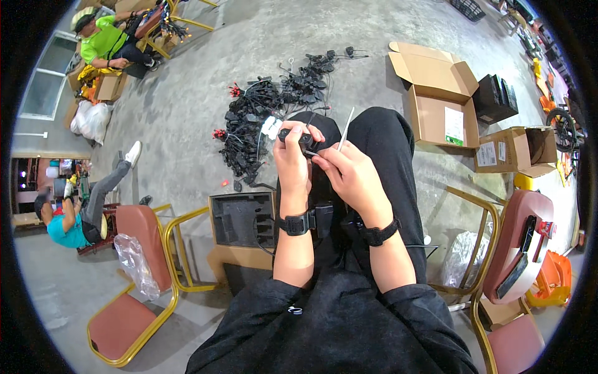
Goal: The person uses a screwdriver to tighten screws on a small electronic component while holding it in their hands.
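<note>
Between my knees, above my lap, my left hand [293,153] grips a small black plastic part [303,139]. My right hand [347,167] is closed on a thin pale tool or strip [346,126], whose long end points away from me, and its fingertips are at the black part's lower right side. Just beyond my left hand, a small white object [270,126] shows against a heap of black parts and cables [243,112] on the floor, some with red tips.
Cardboard boxes [436,118] and black items [495,98] sit at right. Padded chairs [131,311] with yellow frames flank me, the right one [511,336] holding objects. A black tray [243,218] lies left of my legs. Two people [99,47] [65,227] sit at far left.
</note>
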Available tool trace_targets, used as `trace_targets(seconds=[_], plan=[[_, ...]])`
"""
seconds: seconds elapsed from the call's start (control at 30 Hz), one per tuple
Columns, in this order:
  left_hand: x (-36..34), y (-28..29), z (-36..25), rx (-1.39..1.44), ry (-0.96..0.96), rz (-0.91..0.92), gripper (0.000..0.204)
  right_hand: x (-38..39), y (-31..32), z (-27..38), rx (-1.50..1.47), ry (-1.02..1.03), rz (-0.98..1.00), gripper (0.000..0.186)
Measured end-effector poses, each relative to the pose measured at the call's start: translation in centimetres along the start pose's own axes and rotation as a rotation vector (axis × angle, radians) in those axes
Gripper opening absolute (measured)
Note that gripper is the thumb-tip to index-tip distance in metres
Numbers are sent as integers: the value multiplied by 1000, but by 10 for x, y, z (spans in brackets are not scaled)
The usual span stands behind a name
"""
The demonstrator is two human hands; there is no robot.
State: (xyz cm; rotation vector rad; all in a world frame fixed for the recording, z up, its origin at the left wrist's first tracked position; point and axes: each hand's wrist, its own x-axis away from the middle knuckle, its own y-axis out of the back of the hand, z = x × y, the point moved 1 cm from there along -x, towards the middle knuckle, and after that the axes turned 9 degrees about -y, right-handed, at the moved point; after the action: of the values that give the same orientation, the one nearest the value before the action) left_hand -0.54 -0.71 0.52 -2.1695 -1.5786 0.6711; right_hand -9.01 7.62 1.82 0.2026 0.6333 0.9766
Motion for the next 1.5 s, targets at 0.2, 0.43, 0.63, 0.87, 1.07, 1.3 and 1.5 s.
trace_targets(seconds=[0.2,0.43,0.63,0.87,1.07,1.3,1.5], plan=[[0,1,-1,-22,7,20,13,0,7,9,-203,-381,237,10],[0,1,1,-6,17,12,12,1,2,2,-102,-194,110,10],[0,2,5,-20,-51,25,14,0,3,0,-9,-11,8,9],[2,0,5,-160,-96,75,17,1,8,5,-394,-542,264,20],[0,3,7,-97,-57,52,15,1,7,4,-312,-505,245,22],[0,1,3,-43,-39,39,15,-1,2,1,-1,37,-11,15],[0,2,3,-59,0,20,14,1,9,11,-235,-473,247,15]])
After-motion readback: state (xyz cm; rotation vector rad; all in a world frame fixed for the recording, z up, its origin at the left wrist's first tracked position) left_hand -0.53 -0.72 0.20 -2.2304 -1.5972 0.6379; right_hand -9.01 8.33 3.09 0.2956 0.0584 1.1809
